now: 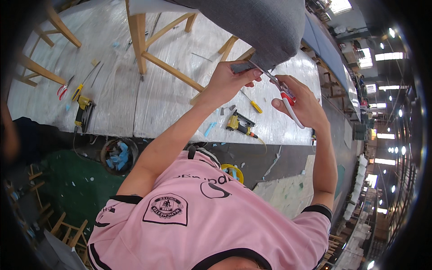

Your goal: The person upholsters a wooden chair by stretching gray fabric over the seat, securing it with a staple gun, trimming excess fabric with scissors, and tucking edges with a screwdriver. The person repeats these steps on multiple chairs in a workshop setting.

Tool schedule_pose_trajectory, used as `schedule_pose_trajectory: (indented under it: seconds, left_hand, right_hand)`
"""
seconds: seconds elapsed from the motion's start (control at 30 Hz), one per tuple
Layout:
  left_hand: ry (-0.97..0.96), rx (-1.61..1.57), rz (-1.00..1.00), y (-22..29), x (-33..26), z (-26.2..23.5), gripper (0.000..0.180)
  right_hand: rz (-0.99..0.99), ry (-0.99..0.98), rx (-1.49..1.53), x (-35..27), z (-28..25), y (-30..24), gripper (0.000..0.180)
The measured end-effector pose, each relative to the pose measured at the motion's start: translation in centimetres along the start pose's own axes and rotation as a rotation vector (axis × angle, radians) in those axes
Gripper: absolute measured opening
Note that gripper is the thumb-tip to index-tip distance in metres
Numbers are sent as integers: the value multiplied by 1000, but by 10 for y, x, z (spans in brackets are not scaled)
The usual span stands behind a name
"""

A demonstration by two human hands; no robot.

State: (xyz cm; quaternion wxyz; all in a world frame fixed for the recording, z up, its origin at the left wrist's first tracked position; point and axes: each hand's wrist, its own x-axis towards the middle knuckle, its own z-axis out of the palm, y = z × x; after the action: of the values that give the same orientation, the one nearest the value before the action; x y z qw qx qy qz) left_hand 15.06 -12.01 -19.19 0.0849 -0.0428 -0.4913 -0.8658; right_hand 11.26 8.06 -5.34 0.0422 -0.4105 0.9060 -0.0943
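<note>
A grey upholstered chair (265, 22) with wooden legs stands on the plastic-covered table, its padded part leaning toward me. My left hand (229, 83) pinches a grey fabric flap (242, 67) that hangs off the lower edge of the upholstery. In my right hand (306, 101) are scissors with red and white handles (287, 97). Their blades point left, up against the fabric beside my left fingertips. Exactly how far the blades are parted is too small to tell.
On the table (171, 112) lie a yellow-black staple gun (239, 123), a yellow screwdriver (255, 106) and scraps. Further left are another staple gun (83, 110), a second screwdriver (80, 89) and red-handled pliers (63, 92). Below stand a scrap-filled bin (104, 162) and a yellow bucket (240, 175).
</note>
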Motion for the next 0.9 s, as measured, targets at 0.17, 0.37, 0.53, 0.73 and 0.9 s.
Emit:
schedule_pose_trajectory:
  seconds: [0.17,0.37,0.53,0.73,0.9]
  left_hand:
    - [-40,207,-5,-12,-3,-11,27]
    - [-116,660,-287,-112,-60,-70,33]
    - [-300,1144,-766,-234,-137,-124,55]
    - [41,968,-239,-81,-92,-101,49]
    - [380,1113,750,71,-19,-11,37]
  right_hand:
    - [164,-159,69,-1,-3,-6,43]
    - [327,-234,602,-77,120,68,38]
    - [805,-89,874,-115,335,100,53]
    - [744,280,736,-74,495,104,60]
    - [605,-160,732,-38,523,136,53]
